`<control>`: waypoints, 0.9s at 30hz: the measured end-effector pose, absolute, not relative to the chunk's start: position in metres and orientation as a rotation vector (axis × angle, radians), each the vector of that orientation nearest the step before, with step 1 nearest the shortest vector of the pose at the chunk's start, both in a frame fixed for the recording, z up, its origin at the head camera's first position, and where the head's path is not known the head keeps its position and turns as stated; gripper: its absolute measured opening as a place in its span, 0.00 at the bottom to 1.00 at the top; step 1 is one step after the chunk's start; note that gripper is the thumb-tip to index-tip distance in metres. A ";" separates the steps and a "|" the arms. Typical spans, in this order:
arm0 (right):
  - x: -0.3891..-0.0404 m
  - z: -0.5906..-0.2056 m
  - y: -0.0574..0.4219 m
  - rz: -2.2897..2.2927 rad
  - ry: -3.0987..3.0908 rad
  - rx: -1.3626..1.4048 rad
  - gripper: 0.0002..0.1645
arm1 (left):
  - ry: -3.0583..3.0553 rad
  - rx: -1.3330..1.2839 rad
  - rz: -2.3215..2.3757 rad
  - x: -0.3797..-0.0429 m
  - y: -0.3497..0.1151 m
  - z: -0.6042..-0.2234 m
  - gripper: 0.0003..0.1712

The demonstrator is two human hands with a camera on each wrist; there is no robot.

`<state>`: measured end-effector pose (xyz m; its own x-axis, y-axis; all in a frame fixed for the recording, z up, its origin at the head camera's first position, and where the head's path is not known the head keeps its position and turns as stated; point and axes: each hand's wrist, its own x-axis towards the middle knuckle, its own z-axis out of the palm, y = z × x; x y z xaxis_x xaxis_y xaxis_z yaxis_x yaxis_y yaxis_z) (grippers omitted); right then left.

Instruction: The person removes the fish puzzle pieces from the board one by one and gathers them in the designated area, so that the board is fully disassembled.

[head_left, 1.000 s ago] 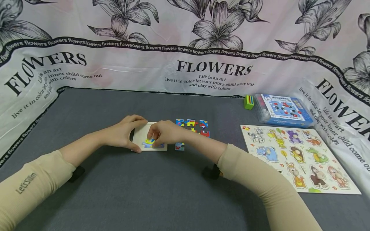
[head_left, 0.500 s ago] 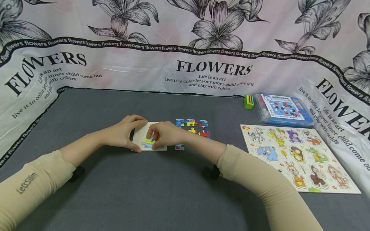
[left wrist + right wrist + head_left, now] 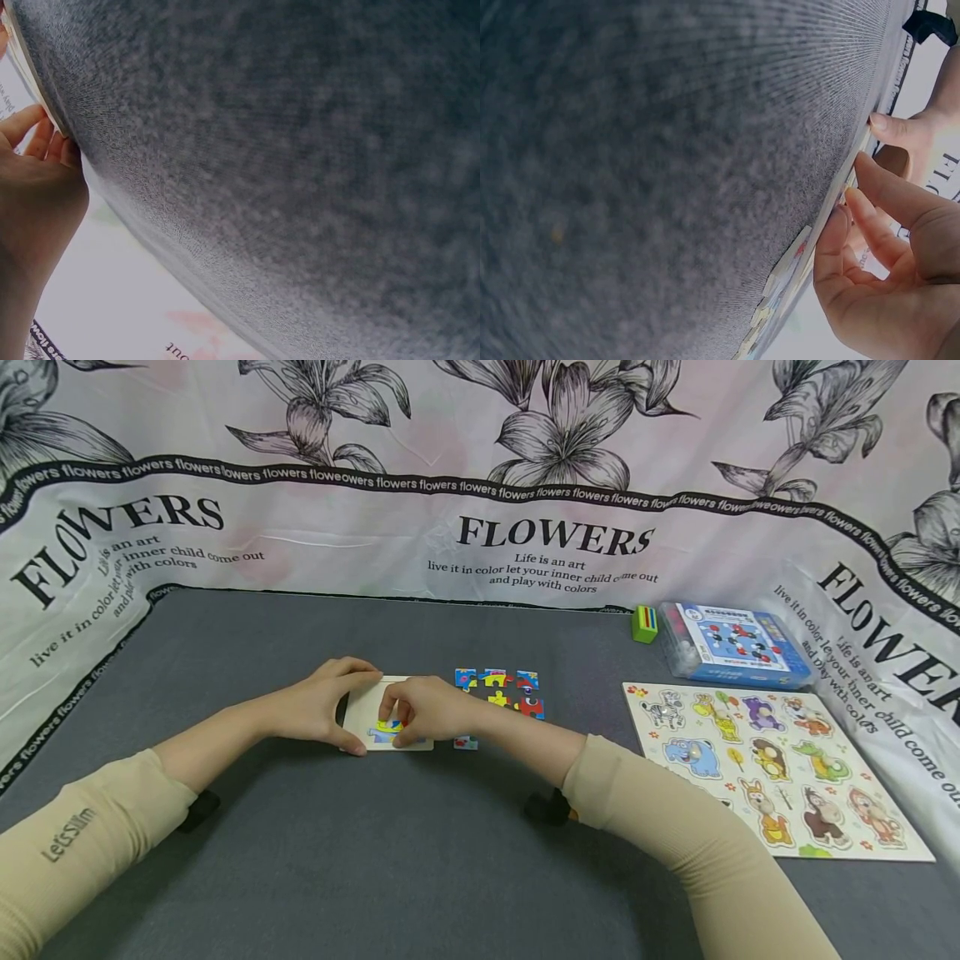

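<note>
A small cream puzzle tray [image 3: 362,703] lies flat on the dark cloth. My left hand [image 3: 318,703] holds it at the left, the thumb at its near corner and the fingers at its far edge. Over the tray, my right hand [image 3: 431,710] has its thumb and index finger bent down onto a yellow and blue jigsaw piece [image 3: 384,732] in the near part of the tray. The fingers partly hide that piece and its neighbours. Loose jigsaw pieces [image 3: 495,677] lie in rows just right of the tray, some covered by the right wrist.
An animal puzzle board [image 3: 723,727] lies at the right, its near left corner under the right sleeve. Behind it are a clear-sided box with a blue label [image 3: 742,646] and a small green block [image 3: 644,624]. A flower-print cloth [image 3: 360,539] rises behind the table.
My right hand has shifted very slightly at the tray, covering a bit more of its near right part. The left hand and the tray keep their place.
</note>
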<state>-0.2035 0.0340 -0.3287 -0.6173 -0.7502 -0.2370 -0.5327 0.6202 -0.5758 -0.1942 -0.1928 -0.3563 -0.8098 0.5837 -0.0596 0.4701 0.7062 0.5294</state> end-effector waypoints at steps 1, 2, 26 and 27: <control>-0.204 -0.329 0.034 -0.632 2.385 -1.016 0.18 | 2.691 0.843 0.744 -0.194 -0.193 -0.356 0.59; -0.204 -0.329 0.033 -0.629 2.386 -1.018 0.18 | 2.690 0.842 0.744 -0.194 -0.193 -0.356 0.59; -0.201 -0.329 0.031 -0.607 2.426 -1.106 0.18 | 2.683 0.845 0.751 -0.195 -0.193 -0.356 0.59; -0.201 -0.328 0.031 -0.603 2.433 -1.119 0.18 | 2.685 0.848 0.749 -0.195 -0.193 -0.356 0.58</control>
